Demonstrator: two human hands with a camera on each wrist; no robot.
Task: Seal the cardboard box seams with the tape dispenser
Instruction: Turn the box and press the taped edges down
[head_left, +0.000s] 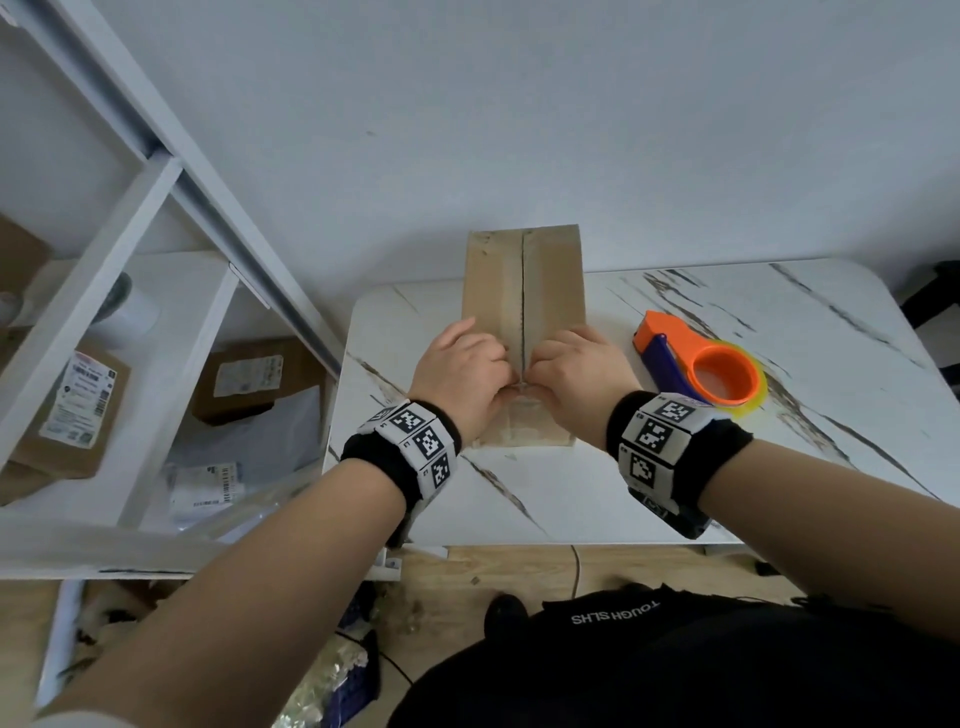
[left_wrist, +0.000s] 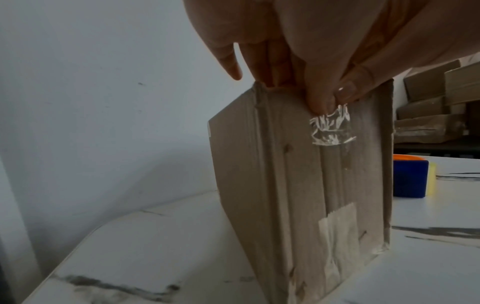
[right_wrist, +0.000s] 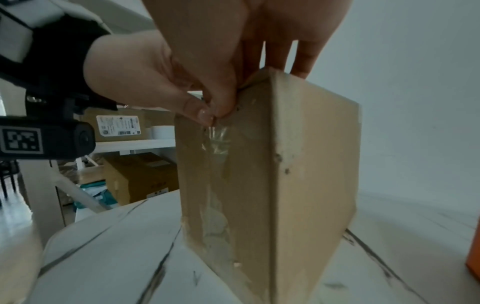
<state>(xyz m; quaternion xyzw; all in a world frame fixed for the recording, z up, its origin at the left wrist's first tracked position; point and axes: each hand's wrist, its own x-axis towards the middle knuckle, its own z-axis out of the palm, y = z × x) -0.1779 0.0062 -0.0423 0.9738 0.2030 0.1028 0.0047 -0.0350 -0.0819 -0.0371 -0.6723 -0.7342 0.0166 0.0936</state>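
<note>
The cardboard box (head_left: 524, 332) stands on the marble-pattern table (head_left: 779, 467), its top seam facing up. Both thumbs meet at the near top edge: the left hand (head_left: 462, 371) and the right hand (head_left: 579, 371) seemingly pinch a crinkled clear tape end (left_wrist: 330, 125) there, fingers resting on the top. The orange-and-blue tape dispenser (head_left: 698, 364) lies just right of the box.

Your cardboard box (head_left: 524, 291) was plain tan-brown, with a dark seam line down its top; the tape (left_wrist: 331, 127) on its near face was clear and glinted white; your tape dispenser (head_left: 696, 361) was orange with a blue handle and a yellow-tinted roll; the table (head_left: 779, 322) was white with dark marble veining; your wristbands (head_left: 410, 441) were black, carrying black-and-white square codes.
</note>
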